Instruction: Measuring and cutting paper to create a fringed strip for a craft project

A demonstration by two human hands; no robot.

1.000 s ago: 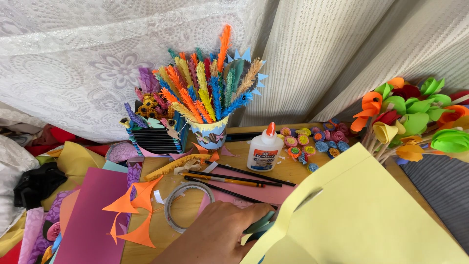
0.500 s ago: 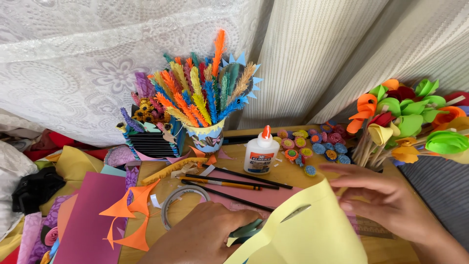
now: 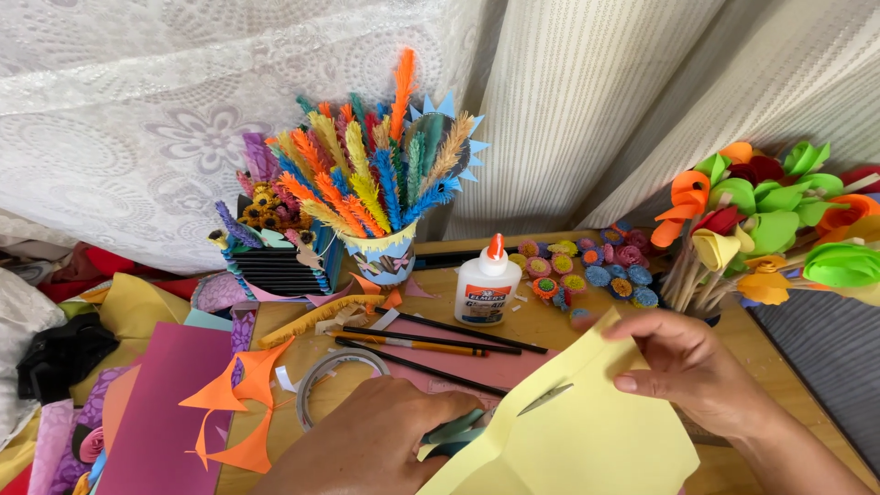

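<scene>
Left hand [image 3: 376, 449] was closed on teal-handled scissors [image 3: 500, 417], blades mid-cut in the yellow paper sheet [image 3: 587, 440] low over the table [image 3: 550, 321]. Right hand [image 3: 692, 367] pinched the sheet's edge. Loose pinch could let the paper twist, skewing the cut.

Scissors [image 3: 477, 423]: handles buried under my left hand [image 3: 376, 449], blades mostly behind yellow paper [image 3: 587, 440]. Paper cut off at bottom edge.

Head view, close, down over table [image 3: 770, 353]
</scene>
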